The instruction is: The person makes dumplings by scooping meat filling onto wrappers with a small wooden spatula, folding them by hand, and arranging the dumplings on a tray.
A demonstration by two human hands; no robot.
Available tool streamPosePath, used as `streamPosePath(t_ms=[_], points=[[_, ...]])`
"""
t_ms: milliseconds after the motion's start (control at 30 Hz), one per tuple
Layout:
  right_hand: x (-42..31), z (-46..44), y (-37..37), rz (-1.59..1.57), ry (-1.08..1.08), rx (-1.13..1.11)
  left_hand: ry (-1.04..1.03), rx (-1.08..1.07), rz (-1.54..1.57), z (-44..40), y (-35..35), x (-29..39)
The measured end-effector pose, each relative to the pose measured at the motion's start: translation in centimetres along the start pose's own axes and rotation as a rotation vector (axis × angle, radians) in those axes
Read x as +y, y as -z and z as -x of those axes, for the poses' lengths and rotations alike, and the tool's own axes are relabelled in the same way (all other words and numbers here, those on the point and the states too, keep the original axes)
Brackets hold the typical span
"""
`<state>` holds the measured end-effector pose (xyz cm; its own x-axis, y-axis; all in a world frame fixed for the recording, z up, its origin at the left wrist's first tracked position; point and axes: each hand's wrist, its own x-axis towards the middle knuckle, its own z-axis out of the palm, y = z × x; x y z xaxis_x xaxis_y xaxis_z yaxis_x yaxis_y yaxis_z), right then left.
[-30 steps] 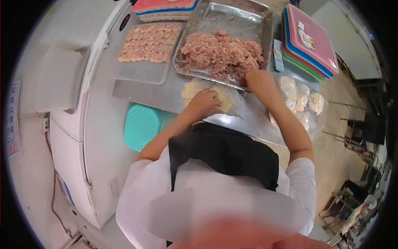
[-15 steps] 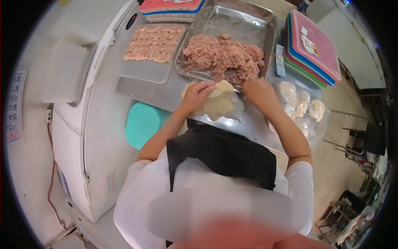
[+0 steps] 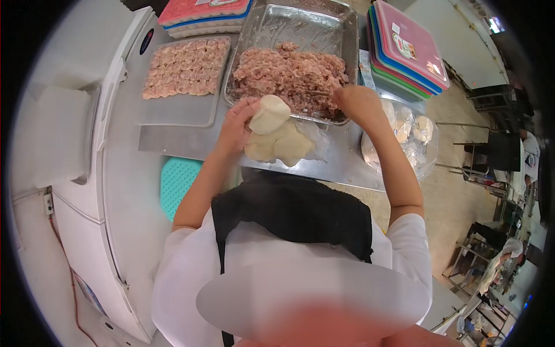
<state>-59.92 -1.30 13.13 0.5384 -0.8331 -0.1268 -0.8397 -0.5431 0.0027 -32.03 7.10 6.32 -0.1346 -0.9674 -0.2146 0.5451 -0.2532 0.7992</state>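
My left hand (image 3: pixel 236 123) pinches the edge of a round, pale dumpling wrapper (image 3: pixel 270 114), raised over a pile of more wrappers (image 3: pixel 283 144) lying on clear plastic. My right hand (image 3: pixel 359 104) is closed at the near right corner of a metal tray (image 3: pixel 351 34). A thin tool seems to reach from its fingers into the ground meat (image 3: pixel 283 72), but I cannot make out its kind. The meat fills the near half of the tray. Left of the tray, rows of filled dumplings (image 3: pixel 188 66) sit on a clear plastic sheet.
Stacked coloured lids (image 3: pixel 413 46) stand at the right, with bagged round wrappers (image 3: pixel 404 127) nearer me. More lidded containers (image 3: pixel 205 14) are at the back left. A turquoise perforated basket (image 3: pixel 178 184) sits below the metal table (image 3: pixel 173 139), beside a white freezer (image 3: pixel 133 191).
My left hand has lifted one wrapper up off the pile toward the tray. My right hand stays by the meat's near right edge. The whole view has shifted, so things appear further left.
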Motion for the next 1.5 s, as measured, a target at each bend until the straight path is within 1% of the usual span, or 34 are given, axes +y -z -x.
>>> streamPosePath(t_ms=[67, 167, 267, 367, 467, 567, 667, 767, 867, 967, 1033, 1067, 1133, 1167, 1233, 1267, 1300, 1333, 1367, 1400, 1433, 1500], points=[[-1.2, -1.0, -2.8, -0.016, 0.055, 0.017, 0.065, -0.057, 0.222, -0.3, 0.9, 1.2], [-4.3, -0.2, -3.2, 0.057, 0.212, 0.078, 0.062, 0.007, 0.356, -0.3, 1.2, 2.6], [-2.3, -0.5, -0.9, -0.004, 0.104, -0.018, -0.191, 0.084, 0.020, 0.5, 3.0, 3.5], [-2.8, -0.4, 0.9, 0.074, -0.060, -0.013, -0.216, 0.249, -0.045, 1.1, 4.4, 5.9], [-6.3, -0.7, -2.9, -0.003, 0.146, 0.142, -0.154, 0.422, -0.224, 0.8, 8.0, 7.0], [-11.3, -2.7, -2.6, -0.032, 0.033, 0.067, -0.339, 0.341, -0.163, 0.6, 8.3, 8.0], [-13.1, -4.8, -3.7, -0.123, 0.150, 0.195, -0.354, 0.394, -0.360, -0.1, 10.0, 8.2], [-13.5, -5.5, -3.5, -0.133, 0.104, 0.193, -0.352, 0.376, -0.152, -0.1, 8.6, 9.2], [-10.1, -5.3, -4.4, -0.442, 0.110, 0.093, -0.334, 0.480, -0.096, -1.9, 9.2, 8.2], [-9.8, -2.8, -1.0, -1.050, -0.153, -0.121, -0.287, 0.267, 0.121, -4.0, 8.8, 6.6], [-9.6, -2.6, -0.3, -1.163, -0.215, -0.063, -0.199, 0.207, 0.318, -5.4, 6.1, 5.3], [-9.3, -2.4, -0.1, -1.221, -0.249, -0.028, -0.156, 0.130, 0.417, -5.8, 4.3, 4.8], [-10.1, -2.6, -0.3, -1.203, -0.191, 0.162, -0.063, -0.026, 0.610, -5.6, -0.1, 5.9], [-10.2, -2.5, -0.5, -1.191, -0.161, 0.256, -0.064, 0.014, 0.633, -5.8, -1.4, 6.6], [-9.3, -2.2, -2.1, -0.931, -0.005, 0.438, -0.066, 0.102, 0.677, -6.6, -3.0, 7.5], [-8.7, -2.1, -2.8, -0.799, 0.072, 0.520, -0.051, 0.091, 0.699, -7.0, -2.6, 7.2], [-7.1, -1.5, -1.6, -0.689, 0.089, 0.403, -0.041, 0.080, 0.722, -7.5, -1.4, 7.0], [-5.6, -0.8, 0.1, -0.596, 0.045, 0.268, -0.032, 0.066, 0.743, -7.9, -0.3, 6.8], [-4.4, 0.0, 1.6, -0.505, -0.003, 0.131, -0.135, 0.151, 0.674, -8.0, 0.3, 6.6], [-3.6, 0.6, 2.2, -0.414, -0.050, -0.009, -0.170, 0.190, 0.640, -7.8, 0.6, 6.8], [-2.6, 0.4, 1.4, -0.195, -0.174, -0.054, -0.206, 0.228, 0.606, -7.6, 0.9, 7.0], [-2.6, 0.5, -1.9, -0.104, -0.056, -0.026, -0.250, 0.290, 0.521, -6.8, 0.9, 7.3]])
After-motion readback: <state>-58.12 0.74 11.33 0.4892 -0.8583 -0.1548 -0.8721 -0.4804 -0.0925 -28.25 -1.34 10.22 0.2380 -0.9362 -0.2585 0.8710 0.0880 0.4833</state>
